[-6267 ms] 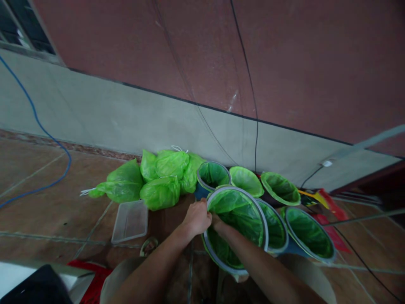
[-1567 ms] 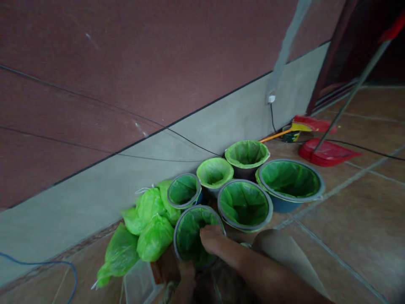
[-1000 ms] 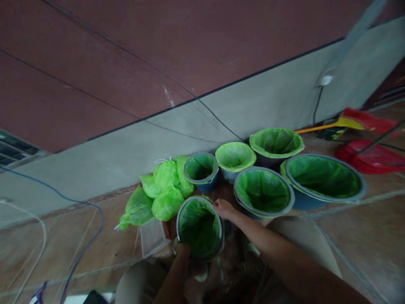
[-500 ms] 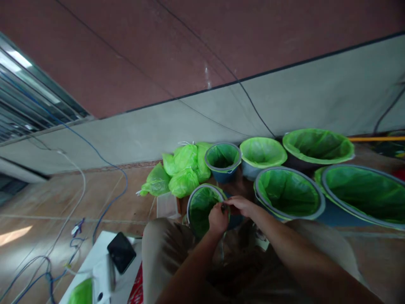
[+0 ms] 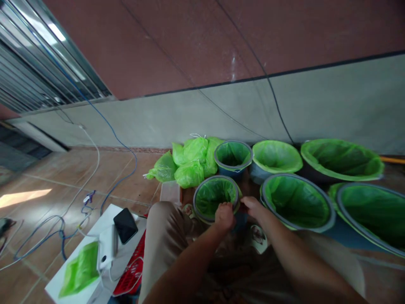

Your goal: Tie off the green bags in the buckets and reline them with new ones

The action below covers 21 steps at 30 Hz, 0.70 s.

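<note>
Between my knees stands a small bin with a grey rim, lined with a green plastic bag. My left hand is closed at the near right part of that rim, knuckles up; what lies in its fingers is hidden. My right hand pinches at the outer right side, where the liner's edge folds over the rim. A small gap separates the two hands.
More lined bins stand to the right, among them a blue one. Tied green bags lie by the wall beside a clear plastic box. At left a white table bears a phone and a green roll. Cables cross the floor.
My hands were together at the bin's right rim and have moved apart, the right one outward. The head view has shifted, showing more of the table at left.
</note>
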### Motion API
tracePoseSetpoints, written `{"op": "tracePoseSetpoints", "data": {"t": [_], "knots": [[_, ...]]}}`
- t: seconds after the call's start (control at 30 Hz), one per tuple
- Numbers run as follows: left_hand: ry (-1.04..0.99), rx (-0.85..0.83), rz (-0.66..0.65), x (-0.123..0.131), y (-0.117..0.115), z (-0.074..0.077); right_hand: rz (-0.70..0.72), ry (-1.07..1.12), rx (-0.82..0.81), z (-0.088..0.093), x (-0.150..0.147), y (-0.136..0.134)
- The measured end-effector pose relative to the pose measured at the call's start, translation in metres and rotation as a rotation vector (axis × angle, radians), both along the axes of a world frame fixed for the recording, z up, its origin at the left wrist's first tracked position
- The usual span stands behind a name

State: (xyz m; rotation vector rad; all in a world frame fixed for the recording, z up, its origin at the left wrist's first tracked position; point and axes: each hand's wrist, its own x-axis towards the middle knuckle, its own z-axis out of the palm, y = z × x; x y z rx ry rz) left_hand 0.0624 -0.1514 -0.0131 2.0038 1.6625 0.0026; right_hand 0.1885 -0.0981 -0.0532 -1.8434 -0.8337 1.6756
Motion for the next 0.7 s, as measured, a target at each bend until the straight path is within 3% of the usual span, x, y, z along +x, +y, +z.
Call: {"op": "tracePoseSetpoints", "data": {"t": [0.23, 0.47, 0.7], "knots": [[0.079, -0.032, -0.082, -0.019, -0.006, 0.001, -0.174, 0.082, -0.055, 0.007, -0.005, 0.005], [0.062, -0.137, 0.038, -0.027, -0.008, 0.004, -0.122, 0.120, -0.105, 0.007, -0.018, 0.001], [-0.051, -0.058, 0.163, -0.012, 0.021, 0.004, -0.079, 0.100, -0.098, 0.003, -0.024, 0.000]]}}
